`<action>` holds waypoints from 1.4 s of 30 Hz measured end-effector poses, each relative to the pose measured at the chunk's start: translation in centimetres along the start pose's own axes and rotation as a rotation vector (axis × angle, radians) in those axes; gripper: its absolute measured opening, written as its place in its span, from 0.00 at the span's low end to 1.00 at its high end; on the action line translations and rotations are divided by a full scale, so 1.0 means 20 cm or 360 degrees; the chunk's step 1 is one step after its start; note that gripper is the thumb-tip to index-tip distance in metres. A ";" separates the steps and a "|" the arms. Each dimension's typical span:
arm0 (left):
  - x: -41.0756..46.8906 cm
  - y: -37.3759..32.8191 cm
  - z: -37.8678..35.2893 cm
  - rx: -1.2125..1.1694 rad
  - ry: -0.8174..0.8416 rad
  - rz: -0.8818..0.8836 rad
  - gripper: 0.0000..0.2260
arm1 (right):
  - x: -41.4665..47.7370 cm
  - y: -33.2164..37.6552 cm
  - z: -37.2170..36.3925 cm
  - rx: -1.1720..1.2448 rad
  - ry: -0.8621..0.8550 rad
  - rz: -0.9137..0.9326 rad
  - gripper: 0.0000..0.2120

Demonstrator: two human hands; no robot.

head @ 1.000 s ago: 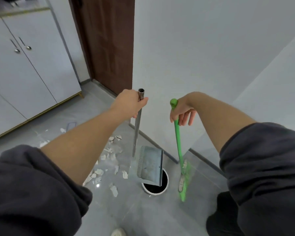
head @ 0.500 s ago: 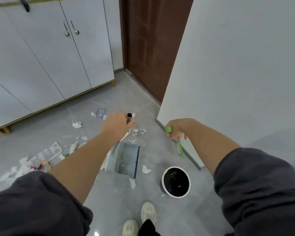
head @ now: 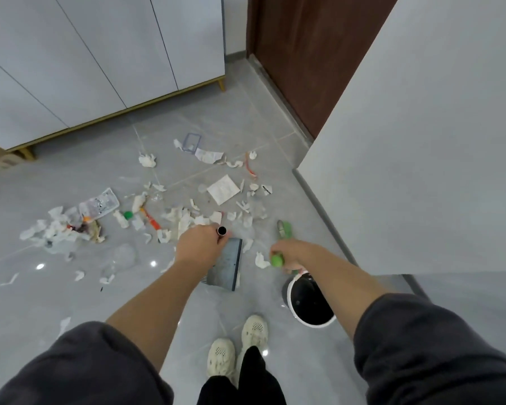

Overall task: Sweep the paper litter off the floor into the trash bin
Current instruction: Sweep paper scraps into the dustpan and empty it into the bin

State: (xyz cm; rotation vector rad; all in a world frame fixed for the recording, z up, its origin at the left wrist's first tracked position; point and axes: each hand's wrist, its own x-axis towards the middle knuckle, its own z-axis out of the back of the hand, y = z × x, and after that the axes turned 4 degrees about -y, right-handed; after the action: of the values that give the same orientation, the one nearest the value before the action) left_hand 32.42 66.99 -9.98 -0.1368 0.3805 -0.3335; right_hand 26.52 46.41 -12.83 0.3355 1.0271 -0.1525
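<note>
Gripping the dustpan (head: 227,266) by its pole top, my left hand (head: 200,244) holds the pan low at the edge of the mess; right hand (head: 289,254) wraps the green broom (head: 277,260) handle, bristles by the nearest scraps. Paper litter (head: 223,189) lies scattered over the floor (head: 129,302) ahead; trash bin (head: 316,323) stands open beside my feet, likely for quick dumping.

Left hand (head: 199,247) & forearm cover left part of dustpan (head: 230,263). Right forearm crosses trash bin (head: 289,296), hiding its upper-right rim. Broom (head: 284,229) shaft mostly behind right hand (head: 289,254). Litter pile (head: 62,229), centre-left: bits too small to ID. Cabinet (head: 100,54) cut off at top & left edges.
</note>
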 end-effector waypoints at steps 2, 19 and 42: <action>-0.01 0.06 -0.05 -0.0011 0.0056 -0.0012 0.17 | 0.03 -0.03 -0.04 0.0695 0.0156 -0.0209 0.17; 0.07 0.36 -0.13 -0.0320 0.0500 -0.0105 0.10 | -0.01 0.12 -0.14 0.0111 0.0172 -0.0605 0.10; 0.22 0.68 -0.15 -0.0184 0.0645 0.0107 0.11 | 0.23 0.68 -0.16 0.0820 0.0234 -0.0456 0.09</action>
State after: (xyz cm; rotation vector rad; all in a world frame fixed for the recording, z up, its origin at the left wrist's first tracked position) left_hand 39.09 77.98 -16.84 -0.1693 0.8044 -0.2719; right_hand 30.11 60.43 -15.49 0.6723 1.1720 -0.6655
